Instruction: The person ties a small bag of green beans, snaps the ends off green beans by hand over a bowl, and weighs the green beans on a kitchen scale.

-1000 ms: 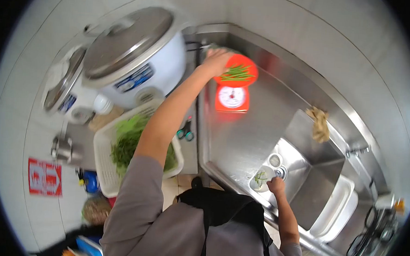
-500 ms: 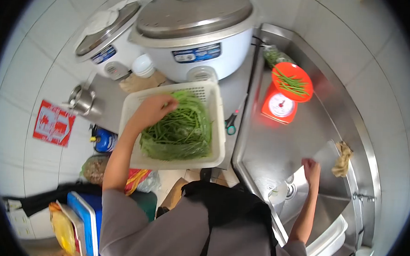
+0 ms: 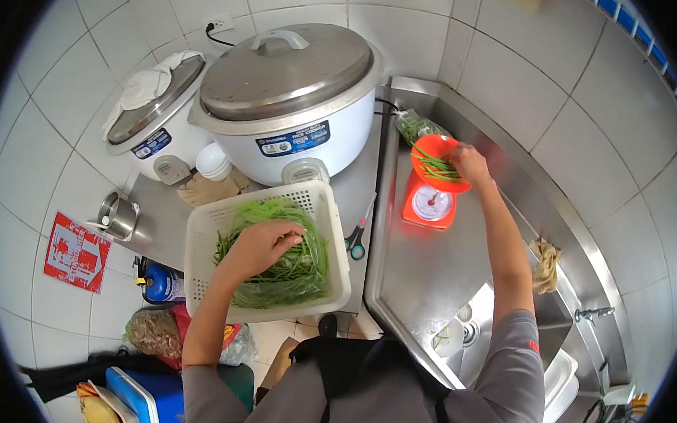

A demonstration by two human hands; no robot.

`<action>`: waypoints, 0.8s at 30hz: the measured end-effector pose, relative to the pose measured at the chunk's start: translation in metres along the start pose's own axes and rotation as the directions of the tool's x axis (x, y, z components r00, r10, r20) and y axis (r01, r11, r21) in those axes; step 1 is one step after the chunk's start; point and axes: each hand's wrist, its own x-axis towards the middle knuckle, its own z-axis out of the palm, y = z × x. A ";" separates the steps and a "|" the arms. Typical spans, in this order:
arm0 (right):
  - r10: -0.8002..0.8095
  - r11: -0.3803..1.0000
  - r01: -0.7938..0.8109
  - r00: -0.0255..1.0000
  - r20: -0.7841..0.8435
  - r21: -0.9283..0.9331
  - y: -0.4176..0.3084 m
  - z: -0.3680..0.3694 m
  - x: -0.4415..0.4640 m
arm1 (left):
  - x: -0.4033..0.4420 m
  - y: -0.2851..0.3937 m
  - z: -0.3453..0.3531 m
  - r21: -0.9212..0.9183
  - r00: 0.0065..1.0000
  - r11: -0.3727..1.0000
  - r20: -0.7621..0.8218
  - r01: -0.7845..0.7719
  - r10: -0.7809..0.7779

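Note:
A clear plastic bag of green beans (image 3: 293,274) lies open in a white plastic basket (image 3: 191,280) on the counter. Over the beans hovers my left hand (image 3: 264,246), its fingers curled and thumb tip near the forefinger; whatever it may hold is too small to make out. To the right stands an orange kitchen scale (image 3: 429,205) with a dial, and its orange pan (image 3: 426,146) carries several loose green beans (image 3: 439,169). At the pan's right edge my right hand (image 3: 473,163) has its fingers closed at the beans.
Behind the basket stand two rice cookers, one large (image 3: 282,124) and one smaller (image 3: 160,118). Scissors (image 3: 358,239) lie right of the basket. A bag of greens (image 3: 419,125) sits behind the scale. A cloth (image 3: 545,264) hangs near the tap (image 3: 595,312) beside the steel sink (image 3: 550,330).
My right hand has moved from above the sink up to the beans on the scale pan. My left hand has shifted slightly over the bagged beans. The whole view has tilted upward.

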 end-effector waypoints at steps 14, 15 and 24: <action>0.078 0.997 -0.075 0.981 -0.178 0.020 0.004 -0.004 -0.003 | -0.046 -0.044 -0.026 0.096 0.946 0.948 -0.146 0.304 -0.289; 0.108 0.994 -0.105 0.979 -0.172 0.025 -0.001 -0.004 -0.004 | -0.050 -0.047 -0.029 0.093 0.939 0.942 -0.156 0.322 -0.306; 0.219 0.974 -0.211 0.970 -0.108 0.083 -0.007 0.023 0.011 | -0.090 -0.074 -0.025 0.152 0.940 0.931 -0.141 0.332 -0.312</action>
